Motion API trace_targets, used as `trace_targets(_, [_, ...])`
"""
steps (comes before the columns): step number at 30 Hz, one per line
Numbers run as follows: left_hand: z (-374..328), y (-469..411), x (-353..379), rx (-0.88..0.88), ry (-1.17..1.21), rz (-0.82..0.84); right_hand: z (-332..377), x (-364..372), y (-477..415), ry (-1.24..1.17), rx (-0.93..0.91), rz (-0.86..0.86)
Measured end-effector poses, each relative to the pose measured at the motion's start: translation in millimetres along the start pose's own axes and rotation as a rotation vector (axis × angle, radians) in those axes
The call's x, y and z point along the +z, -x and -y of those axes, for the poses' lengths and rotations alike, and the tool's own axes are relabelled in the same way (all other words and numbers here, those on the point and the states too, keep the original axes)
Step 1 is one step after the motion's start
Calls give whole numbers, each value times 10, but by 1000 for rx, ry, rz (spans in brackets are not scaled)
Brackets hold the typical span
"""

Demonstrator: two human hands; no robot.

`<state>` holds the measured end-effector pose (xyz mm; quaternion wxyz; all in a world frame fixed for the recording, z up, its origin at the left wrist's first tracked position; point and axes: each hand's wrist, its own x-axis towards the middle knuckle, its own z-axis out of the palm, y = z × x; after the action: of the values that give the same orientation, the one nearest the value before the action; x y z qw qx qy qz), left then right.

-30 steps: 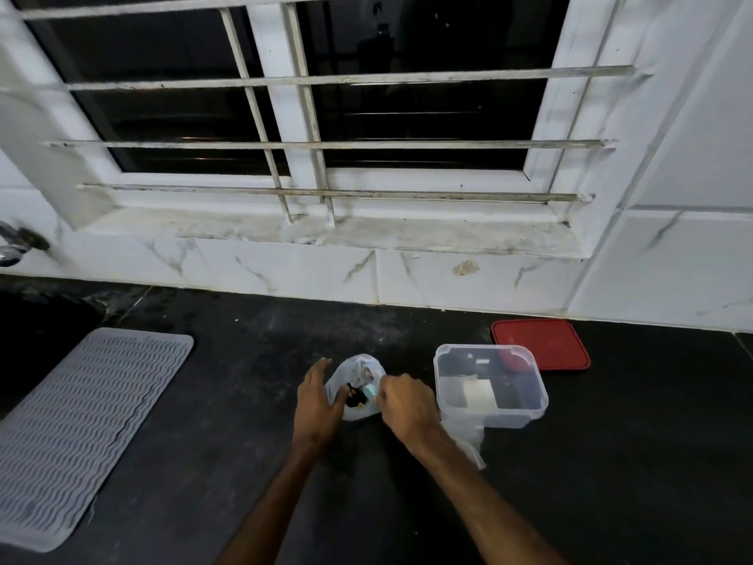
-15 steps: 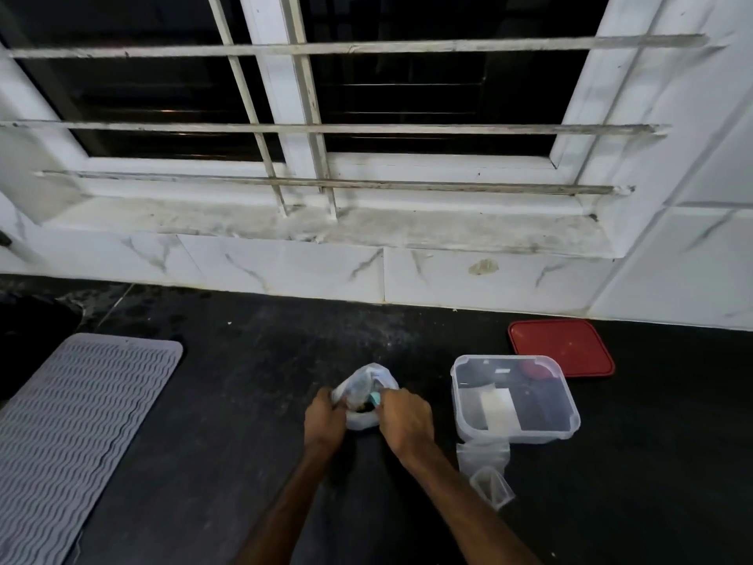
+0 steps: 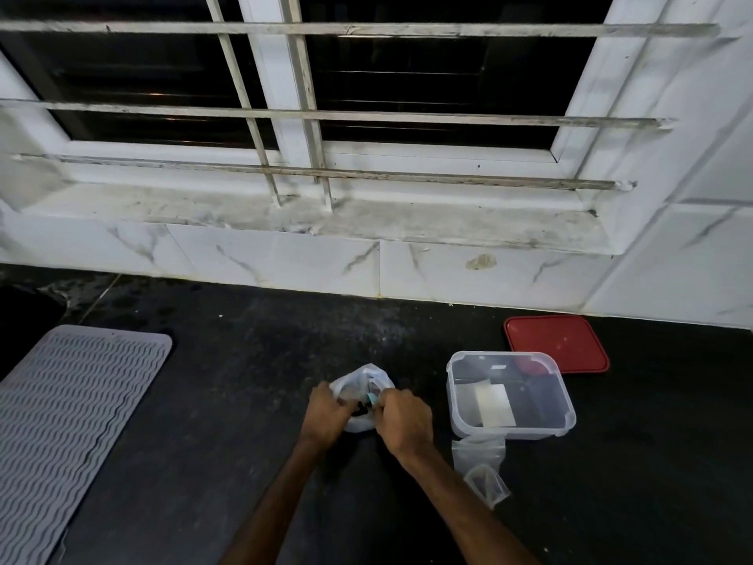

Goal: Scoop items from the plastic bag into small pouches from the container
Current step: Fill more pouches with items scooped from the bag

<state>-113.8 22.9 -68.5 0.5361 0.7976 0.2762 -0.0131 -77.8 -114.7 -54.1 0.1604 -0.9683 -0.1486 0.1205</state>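
A small clear plastic bag [image 3: 364, 381] with dark items inside sits on the black counter, near the middle front. My left hand [image 3: 326, 413] grips the bag's left edge. My right hand [image 3: 405, 420] is closed at the bag's right edge, with a small teal scoop [image 3: 372, 398] showing at its fingertips in the bag's mouth. To the right stands an open clear plastic container [image 3: 509, 395] with a white pouch inside. In front of it lie two small clear pouches [image 3: 483, 462], the nearer one holding dark items.
A red lid [image 3: 556, 349] lies behind the container, against the white tiled wall. A grey ribbed mat [image 3: 69, 422] covers the counter's left side. A barred window with a dirty sill [image 3: 318, 214] runs along the back.
My left hand has closed on the bag's edge, and both hands have drawn together at its mouth. The camera view has shifted, bringing the pouches in front of the container into sight.
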Motion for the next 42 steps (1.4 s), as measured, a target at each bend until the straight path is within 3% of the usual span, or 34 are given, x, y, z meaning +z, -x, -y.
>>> trace_targets(6, [23,20,-22,-98,-25,-175,32,47,29,17,-11,9])
trace_targets(17, [-42,-60,-27,-181,-140,-49,30,43,43,-89,61,-21])
trace_targets(23, [-16,-61,11,-230,67,-162,51,47,56,-156,89,-1])
trace_targets(42, [-61,39,63,-314,302,-253,-14,-168,-70,-508,389,361])
